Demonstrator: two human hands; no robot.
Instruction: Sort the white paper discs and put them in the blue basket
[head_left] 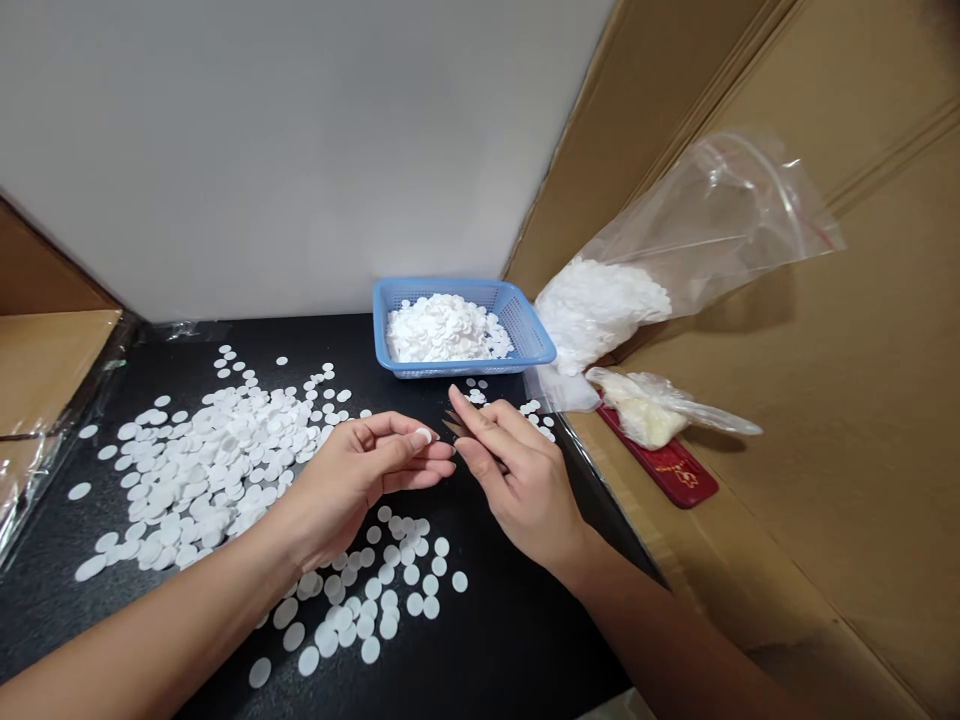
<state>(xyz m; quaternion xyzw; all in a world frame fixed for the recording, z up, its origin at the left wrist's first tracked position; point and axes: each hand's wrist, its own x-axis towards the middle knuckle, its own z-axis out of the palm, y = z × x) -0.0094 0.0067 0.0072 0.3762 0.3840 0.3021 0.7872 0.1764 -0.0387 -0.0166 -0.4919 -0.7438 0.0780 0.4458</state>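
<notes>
Between the thumb and fingers of my left hand (382, 455) is a small white disc (423, 436), partly covered by the thumb. My right hand (521, 475) is closed around a pair of tweezers (454, 424), whose two pointed tips show slightly apart, aimed toward the disc but not touching it. The rest of the tweezers is hidden by the fingers. A wide heap of white discs (225, 450) lies left of my left hand. Below the hands is a looser scatter of discs (375, 600). A few more discs (534, 408) lie beyond my right hand.
Behind the hands a blue mesh basket (465, 372) holds a pile of white discs. To the right, a clear zip bag (720, 210) with white discs leans on cardboard (825, 420). A smaller plastic bag (652, 405) rests on a red case (686, 480). The tabletop (510, 640) is black.
</notes>
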